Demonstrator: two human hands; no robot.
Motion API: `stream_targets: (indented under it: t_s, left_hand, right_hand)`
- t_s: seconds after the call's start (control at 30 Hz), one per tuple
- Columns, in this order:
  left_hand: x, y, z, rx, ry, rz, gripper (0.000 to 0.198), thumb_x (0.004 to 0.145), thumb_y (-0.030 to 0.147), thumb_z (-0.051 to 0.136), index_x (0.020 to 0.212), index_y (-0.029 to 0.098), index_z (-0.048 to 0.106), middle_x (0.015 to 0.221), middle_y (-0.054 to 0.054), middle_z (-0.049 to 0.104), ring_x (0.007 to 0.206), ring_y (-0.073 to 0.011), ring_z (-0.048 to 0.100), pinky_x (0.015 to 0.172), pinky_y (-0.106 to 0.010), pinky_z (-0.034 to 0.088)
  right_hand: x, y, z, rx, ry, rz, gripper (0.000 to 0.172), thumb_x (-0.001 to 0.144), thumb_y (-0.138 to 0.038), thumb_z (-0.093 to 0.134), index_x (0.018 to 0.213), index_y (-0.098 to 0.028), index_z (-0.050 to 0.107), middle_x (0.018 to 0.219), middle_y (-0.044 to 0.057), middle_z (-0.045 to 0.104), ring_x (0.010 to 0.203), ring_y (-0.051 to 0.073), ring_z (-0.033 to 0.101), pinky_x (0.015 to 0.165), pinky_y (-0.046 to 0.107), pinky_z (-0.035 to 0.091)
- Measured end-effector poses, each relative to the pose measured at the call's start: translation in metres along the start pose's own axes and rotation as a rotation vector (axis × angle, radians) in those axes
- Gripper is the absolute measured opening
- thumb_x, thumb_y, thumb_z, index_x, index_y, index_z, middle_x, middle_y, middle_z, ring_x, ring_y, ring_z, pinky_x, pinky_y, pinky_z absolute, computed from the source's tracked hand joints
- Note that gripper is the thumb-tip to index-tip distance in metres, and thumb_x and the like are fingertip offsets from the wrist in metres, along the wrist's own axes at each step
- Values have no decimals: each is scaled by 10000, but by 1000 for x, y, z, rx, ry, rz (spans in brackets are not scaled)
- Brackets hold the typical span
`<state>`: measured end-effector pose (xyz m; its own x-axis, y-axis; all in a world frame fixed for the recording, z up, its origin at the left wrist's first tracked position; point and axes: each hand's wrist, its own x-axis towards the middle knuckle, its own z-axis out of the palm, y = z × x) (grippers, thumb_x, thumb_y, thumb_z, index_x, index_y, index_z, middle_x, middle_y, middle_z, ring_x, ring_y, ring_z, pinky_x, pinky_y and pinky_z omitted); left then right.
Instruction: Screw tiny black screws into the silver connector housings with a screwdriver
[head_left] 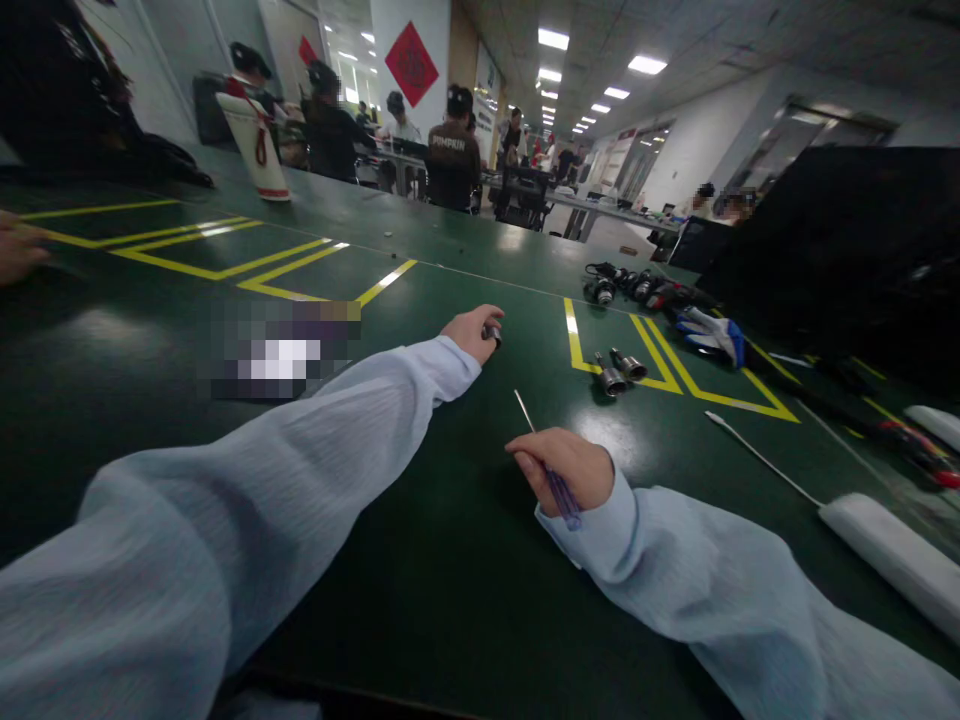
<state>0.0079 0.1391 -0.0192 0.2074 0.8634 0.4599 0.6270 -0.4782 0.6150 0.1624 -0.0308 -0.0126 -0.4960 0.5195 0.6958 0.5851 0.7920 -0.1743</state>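
Observation:
My left hand [472,331] reaches far out over the green table [420,540] and is closed round a small dark metal part [493,332]. My right hand [564,468] rests nearer to me, its fingers pinched on a thin screwdriver [541,455] with a purple handle; the metal shaft points away and up-left. Two small metal cylinders [619,372] lie on the table beyond my right hand, by a yellow line.
A cluster of dark lens-like parts [626,285] and a blue-white glove [709,335] lie at the right rear. A white-handled tool [862,525] lies at the right. A white cup [253,145] stands far left. Someone else's hand [19,250] shows at the left edge. Several people work at far tables.

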Motion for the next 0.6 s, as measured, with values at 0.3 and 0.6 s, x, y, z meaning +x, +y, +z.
stream_targets:
  t_s: [0.3,0.6]
  left_hand:
    - [51,-10,12,158,-49,27,426,668,117,520,1093,122,541,1032,-81,642,968,-188,579,893,-272,424]
    - [57,-25,12,247,-188,77,473,750,285,493,1194,123,469,1221,-91,524,1121,-189,479,952,-277,363]
  right_hand:
    - [4,3,2,13,-31,76,156,809,-174,455,786,-152,608,678,49,665,615,132,610,608,226,480]
    - [0,20,13,96,-46,-105,119,764,-132,465,751,-165,579,642,32,635,591,115,567,582,217,476]
